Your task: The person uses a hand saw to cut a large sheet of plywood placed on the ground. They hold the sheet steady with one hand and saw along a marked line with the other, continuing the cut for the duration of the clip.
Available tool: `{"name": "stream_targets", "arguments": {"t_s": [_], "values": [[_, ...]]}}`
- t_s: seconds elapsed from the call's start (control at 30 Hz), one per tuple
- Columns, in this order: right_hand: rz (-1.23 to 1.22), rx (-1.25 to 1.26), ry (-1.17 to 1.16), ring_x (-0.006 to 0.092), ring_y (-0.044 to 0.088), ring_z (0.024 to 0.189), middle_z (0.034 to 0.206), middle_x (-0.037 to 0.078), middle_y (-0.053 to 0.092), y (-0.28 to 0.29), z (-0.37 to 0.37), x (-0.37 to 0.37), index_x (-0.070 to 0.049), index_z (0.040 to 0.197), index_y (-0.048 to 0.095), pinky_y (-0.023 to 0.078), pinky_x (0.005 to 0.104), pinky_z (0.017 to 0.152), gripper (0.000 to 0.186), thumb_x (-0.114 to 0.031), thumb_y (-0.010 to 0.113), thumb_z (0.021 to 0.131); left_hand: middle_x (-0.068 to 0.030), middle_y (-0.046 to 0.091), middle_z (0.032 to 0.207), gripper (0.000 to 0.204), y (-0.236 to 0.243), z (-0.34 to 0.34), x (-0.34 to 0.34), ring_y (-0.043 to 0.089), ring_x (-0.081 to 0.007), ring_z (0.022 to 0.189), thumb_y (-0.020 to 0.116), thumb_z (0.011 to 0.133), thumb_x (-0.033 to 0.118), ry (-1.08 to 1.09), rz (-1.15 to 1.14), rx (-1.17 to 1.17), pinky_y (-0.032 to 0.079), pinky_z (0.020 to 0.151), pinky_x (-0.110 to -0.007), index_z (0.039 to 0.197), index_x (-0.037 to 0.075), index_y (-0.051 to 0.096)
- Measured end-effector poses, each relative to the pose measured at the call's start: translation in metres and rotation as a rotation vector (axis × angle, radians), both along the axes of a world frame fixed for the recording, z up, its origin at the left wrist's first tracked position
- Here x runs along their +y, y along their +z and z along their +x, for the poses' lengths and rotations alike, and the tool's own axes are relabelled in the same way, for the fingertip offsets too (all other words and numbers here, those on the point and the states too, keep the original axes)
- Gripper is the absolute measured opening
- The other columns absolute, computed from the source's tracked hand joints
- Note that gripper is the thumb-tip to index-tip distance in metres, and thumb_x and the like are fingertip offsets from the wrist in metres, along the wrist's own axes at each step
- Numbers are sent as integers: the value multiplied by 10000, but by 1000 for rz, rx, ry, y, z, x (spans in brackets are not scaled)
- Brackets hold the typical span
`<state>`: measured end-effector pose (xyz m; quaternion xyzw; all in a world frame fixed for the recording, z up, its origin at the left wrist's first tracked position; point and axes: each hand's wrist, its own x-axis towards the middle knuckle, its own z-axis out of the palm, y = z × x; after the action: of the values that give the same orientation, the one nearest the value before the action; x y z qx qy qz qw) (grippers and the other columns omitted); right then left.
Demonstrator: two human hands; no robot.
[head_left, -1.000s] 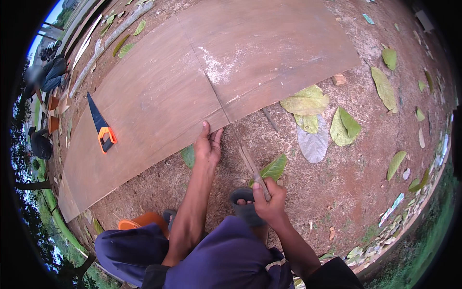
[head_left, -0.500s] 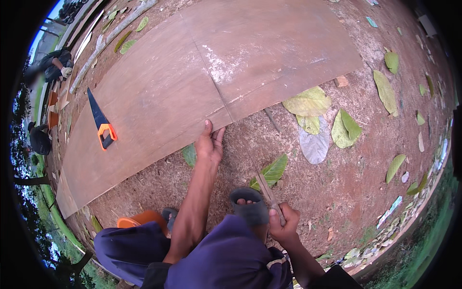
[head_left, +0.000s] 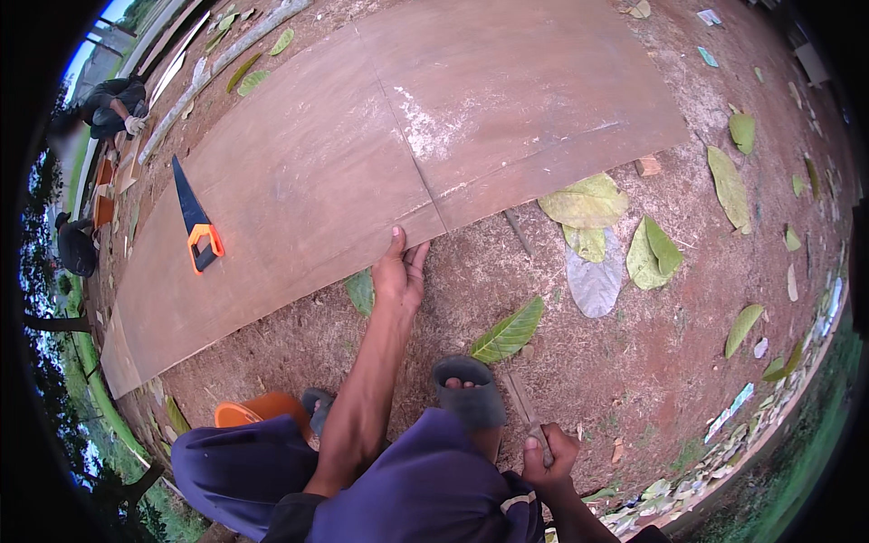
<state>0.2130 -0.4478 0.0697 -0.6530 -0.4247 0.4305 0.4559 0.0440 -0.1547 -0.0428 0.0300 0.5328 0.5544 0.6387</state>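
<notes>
A large brown wooden sheet [head_left: 272, 163] lies across the ground, with a thin dark line running over it to its near edge. At that edge, just left of the line, my left hand [head_left: 398, 276] grips the sheet, thumb on top and fingers at the rim. My right hand [head_left: 550, 457] is closed around a narrow brown wooden stick [head_left: 519, 396], low beside my right foot and apart from the sheet. The stick is smeared by motion, and its exact kind does not show. On the sheet's left part rests a handsaw [head_left: 197, 217] with an orange and black handle.
An orange bucket [head_left: 258, 409] stands by my left leg. Large leaves [head_left: 584, 201] lie on the soil, and a brick piece [head_left: 648, 166] sits at the sheet's right edge. Two people [head_left: 113, 107] crouch at the far left, near a long pole [head_left: 204, 80].
My right hand has moved down and slightly right, toward me, drawing the stick along. My left hand keeps its place on the sheet's edge. The view has shifted a little.
</notes>
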Motion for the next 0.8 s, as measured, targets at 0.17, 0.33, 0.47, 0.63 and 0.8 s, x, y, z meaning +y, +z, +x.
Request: {"name": "stream_targets", "arguments": {"t_s": [0.17,0.33,0.47,0.63,0.8], "values": [[-116,318,-203,49,461,522,580,8,509,-17,-43,137,-22,764,551,360,273,477,286,-191,643,975,-138,635,1274,377,-18,-8,-2,644,-290,1172,646,1019,200,-4,-34,-11,574,1041,-417,1325,10,534],[13,-32,-78,135,648,549,642,83,644,-44,-25,66,-2,913,647,536,307,530,204,-197,648,974,-146,631,1287,380,-9,-11,-1,641,-297,1181,639,1023,194,-13,-65,-14,576,1041,-413,1331,1,529],[-13,-5,-93,133,666,571,626,83,631,-21,-5,5,-6,874,647,510,303,527,222,-210,676,958,-147,636,1265,385,-3,0,-11,643,-297,1175,644,1019,196,-5,-34,11,575,1045,-414,1329,-1,530],[-15,110,-188,59,422,509,563,-9,481,-48,-48,155,-25,751,539,320,294,472,291,-176,649,974,-145,634,1252,386,-13,-10,-1,643,-292,1173,639,1022,200,-38,-46,-31,574,1051,-414,1333,1,525],[37,36,-73,123,671,633,710,105,680,-22,-13,22,13,918,647,532,297,572,175,-154,651,970,-164,633,1243,417,-1,-7,-3,656,-305,1138,668,1003,170,-7,-44,-40,591,1025,-432,1334,-26,508]]}}
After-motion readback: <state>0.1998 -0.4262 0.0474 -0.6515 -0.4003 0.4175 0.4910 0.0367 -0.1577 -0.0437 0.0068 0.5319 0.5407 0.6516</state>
